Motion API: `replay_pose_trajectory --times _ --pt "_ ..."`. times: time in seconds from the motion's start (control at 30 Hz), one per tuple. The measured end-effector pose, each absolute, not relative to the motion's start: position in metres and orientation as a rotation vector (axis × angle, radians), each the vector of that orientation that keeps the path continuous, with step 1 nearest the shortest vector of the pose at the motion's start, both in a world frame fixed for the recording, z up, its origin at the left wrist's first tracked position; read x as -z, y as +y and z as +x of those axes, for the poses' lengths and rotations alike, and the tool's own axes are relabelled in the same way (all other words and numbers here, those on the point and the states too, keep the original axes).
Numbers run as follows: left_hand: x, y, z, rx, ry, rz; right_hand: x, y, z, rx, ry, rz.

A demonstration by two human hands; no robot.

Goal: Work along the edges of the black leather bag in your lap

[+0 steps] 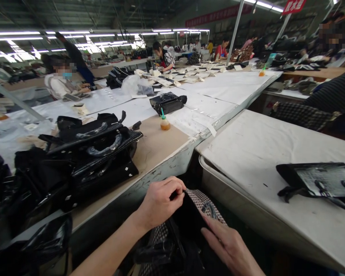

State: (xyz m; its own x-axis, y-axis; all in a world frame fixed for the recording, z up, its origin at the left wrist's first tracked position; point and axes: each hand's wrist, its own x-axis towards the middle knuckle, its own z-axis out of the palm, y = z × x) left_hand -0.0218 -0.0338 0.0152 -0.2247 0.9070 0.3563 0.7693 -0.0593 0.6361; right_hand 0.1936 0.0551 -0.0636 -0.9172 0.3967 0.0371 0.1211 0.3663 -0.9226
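Note:
A black handbag with a checked lining (pixel 189 218) rests low in front of me, between two tables. My left hand (pixel 161 201) is closed, pinching the bag's upper edge. My right hand (pixel 228 245) lies on the bag's right side, fingers pressed against its flap near a metal ring (pixel 209 209); the fingertips are partly hidden. A pile of black handbags (pixel 89 153) is stacked on the long table to my left.
A small orange glue bottle (pixel 165 122) and another black bag (pixel 167 102) stand on the long table (pixel 161 145). A black bag part (pixel 319 180) lies on the white-covered table (pixel 261 153) at right. Other people work at tables farther back and right.

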Motion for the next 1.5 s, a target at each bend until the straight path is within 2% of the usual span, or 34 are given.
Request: replay_pose_trajectory --times 0.27,0.9,1.13,1.3,1.5 --pt "-0.02 -0.035 -0.01 -1.192 1.951 1.756 0.022 0.068 0.183 -1.773 -2.477 -0.397" --pt "-0.019 -0.039 -0.015 -1.238 1.934 1.715 0.019 0.074 0.136 -1.296 -2.66 -0.31" --pt "-0.019 -0.037 -0.02 -1.264 1.921 1.684 0.032 0.071 0.139 -1.15 -2.598 -0.302" --pt "-0.021 -0.029 -0.023 -1.201 1.975 1.618 0.035 0.077 0.151 -1.437 -2.531 -0.428" --pt "-0.022 0.014 -0.016 -0.798 2.141 1.632 0.056 0.096 0.168 -1.821 -2.27 -0.724"
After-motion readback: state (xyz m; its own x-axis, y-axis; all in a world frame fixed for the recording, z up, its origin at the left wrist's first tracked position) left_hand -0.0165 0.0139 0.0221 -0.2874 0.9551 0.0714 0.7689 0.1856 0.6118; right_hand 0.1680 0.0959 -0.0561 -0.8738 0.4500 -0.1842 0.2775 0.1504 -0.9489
